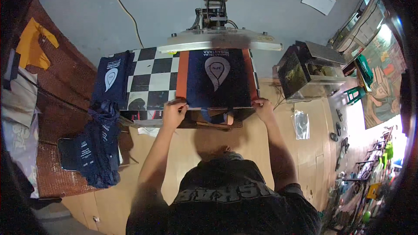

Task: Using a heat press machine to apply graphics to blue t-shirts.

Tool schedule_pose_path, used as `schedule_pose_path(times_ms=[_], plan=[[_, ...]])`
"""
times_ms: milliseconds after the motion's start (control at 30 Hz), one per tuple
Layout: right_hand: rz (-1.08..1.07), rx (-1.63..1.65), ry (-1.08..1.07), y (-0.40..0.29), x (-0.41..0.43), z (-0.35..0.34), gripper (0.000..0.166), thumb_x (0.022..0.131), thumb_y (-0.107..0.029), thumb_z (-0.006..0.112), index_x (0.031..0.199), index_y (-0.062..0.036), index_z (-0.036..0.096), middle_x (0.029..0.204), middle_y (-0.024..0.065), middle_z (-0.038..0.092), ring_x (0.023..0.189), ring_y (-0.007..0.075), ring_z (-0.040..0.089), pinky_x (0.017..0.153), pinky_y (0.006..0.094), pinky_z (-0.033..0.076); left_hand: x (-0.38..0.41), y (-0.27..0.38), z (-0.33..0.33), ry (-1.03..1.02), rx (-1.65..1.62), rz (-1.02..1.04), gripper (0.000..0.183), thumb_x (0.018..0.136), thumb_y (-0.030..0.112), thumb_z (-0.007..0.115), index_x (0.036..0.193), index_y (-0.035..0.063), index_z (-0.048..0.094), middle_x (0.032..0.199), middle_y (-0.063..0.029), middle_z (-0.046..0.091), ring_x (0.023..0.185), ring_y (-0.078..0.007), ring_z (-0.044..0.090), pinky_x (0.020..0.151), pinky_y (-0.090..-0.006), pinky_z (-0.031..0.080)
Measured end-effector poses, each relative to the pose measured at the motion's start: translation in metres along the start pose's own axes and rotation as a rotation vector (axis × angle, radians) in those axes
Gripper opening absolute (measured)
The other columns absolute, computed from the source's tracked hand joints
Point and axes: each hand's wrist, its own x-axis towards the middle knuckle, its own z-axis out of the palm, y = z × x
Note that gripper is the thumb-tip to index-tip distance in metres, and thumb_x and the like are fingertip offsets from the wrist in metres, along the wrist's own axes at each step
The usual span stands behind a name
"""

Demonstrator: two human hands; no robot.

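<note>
A navy fabric bag [215, 78] lies flat beneath the raised upper plate [222, 44] of a heat press. It bears a pale teardrop-shaped print and writing. Orange strips [181, 81] show along both its sides; whether they belong to the bag or a pad below, I cannot tell. My left hand [174, 112] pinches the bag's near left corner. At the near right corner, the fingers of my right hand [264, 109] pinch its edge. Blue straps [212, 116] hang over the front edge between my hands.
Left on the checkered tabletop [158, 78] lies a stack of navy bags [111, 78]. More navy fabric [98, 147] is heaped beside a woven brown surface [55, 176]. A glass tank [310, 75] stands right; a clear plastic bag [301, 124] lies on the floor.
</note>
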Motion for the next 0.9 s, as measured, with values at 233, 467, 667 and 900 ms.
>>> schedule_pose_path(times_ms=[233, 467, 667, 900], plan=[[-0.163, 0.784, -0.621, -0.049, 0.039, -0.054, 0.032, 0.081, -0.008, 0.074, 0.112, -0.0037, 0.07, 0.093, 0.0095, 0.073, 0.088, 0.0205, 0.069, 0.077, 0.0305, 0.054, 0.054, 0.106, -0.054, -0.02, -0.286, 0.083, 0.008, 0.08, 0.004, 0.073, 0.08, -0.0024, 0.069, 0.081, -0.0135, 0.072, 0.075, -0.0265, 0.069, 0.068, -0.034, 0.052], [-0.089, 1.334, -1.196, -0.174, 0.068, -0.154, 0.041, 0.091, -0.013, 0.067, 0.127, 0.0002, 0.056, 0.118, 0.0131, 0.067, 0.103, 0.0189, 0.065, 0.086, 0.0304, 0.054, 0.153, 0.185, -0.097, 0.101, -0.284, 0.414, 0.006, 0.081, 0.003, 0.073, 0.08, -0.0018, 0.069, 0.08, -0.0112, 0.071, 0.076, -0.0238, 0.068, 0.069, -0.032, 0.052], [-0.183, 0.335, -0.777, -0.239, 0.084, -0.18, 0.032, 0.083, -0.008, 0.069, 0.115, -0.0016, 0.066, 0.093, 0.0115, 0.071, 0.088, 0.0173, 0.068, 0.081, 0.0296, 0.052, 0.278, 0.221, -0.135, 0.416, 0.127, 0.893, 0.005, 0.08, 0.007, 0.074, 0.082, 0.0032, 0.071, 0.084, -0.0108, 0.071, 0.08, -0.0264, 0.069, 0.076, -0.0352, 0.054], [-0.61, 0.735, -0.213, -0.26, 0.093, -0.156, 0.027, 0.077, 0.008, 0.054, 0.098, 0.0001, 0.069, 0.087, 0.0097, 0.07, 0.082, 0.0166, 0.066, 0.074, 0.0293, 0.052, 0.465, 0.246, -0.184, 0.516, 0.377, 1.012, 0.044, 0.077, 0.021, 0.076, 0.116, 0.006, 0.063, 0.112, -0.0131, 0.067, 0.106, -0.0317, 0.062, 0.091, -0.0399, 0.049]])
